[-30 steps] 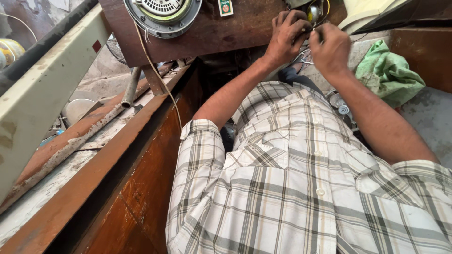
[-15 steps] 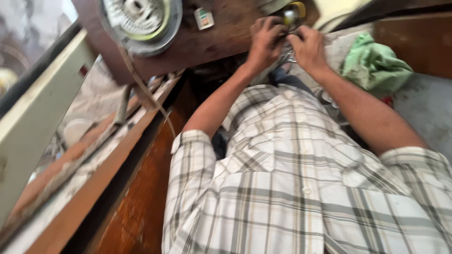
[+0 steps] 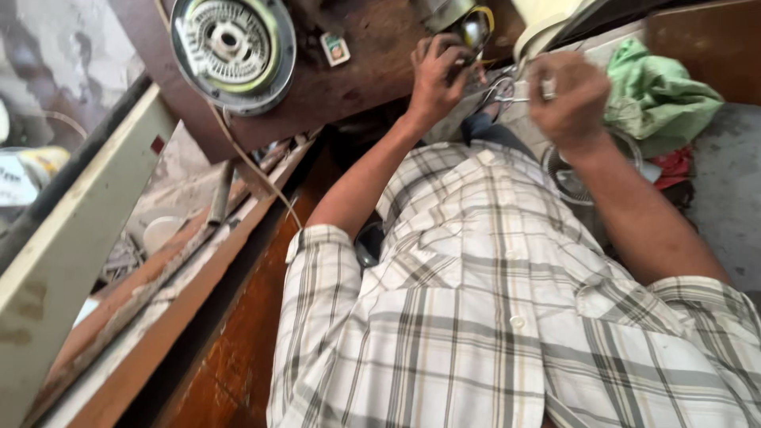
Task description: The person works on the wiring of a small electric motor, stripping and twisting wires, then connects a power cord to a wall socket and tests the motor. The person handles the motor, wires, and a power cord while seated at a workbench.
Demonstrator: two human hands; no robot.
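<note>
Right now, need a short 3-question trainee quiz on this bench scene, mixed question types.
1. True or false: the left hand and the right hand are both raised at the far edge of the brown board.
2. Multiple choice: what lies right of the right hand? A) a green cloth B) a blue bucket C) a stack of plates
3. Fill in: the round ribbed metal part sits toward the ___ end of the brown board.

Key: 1 true; 2 A; 3 left. What each hand's grip closes on is too small and blurred to tell.
</note>
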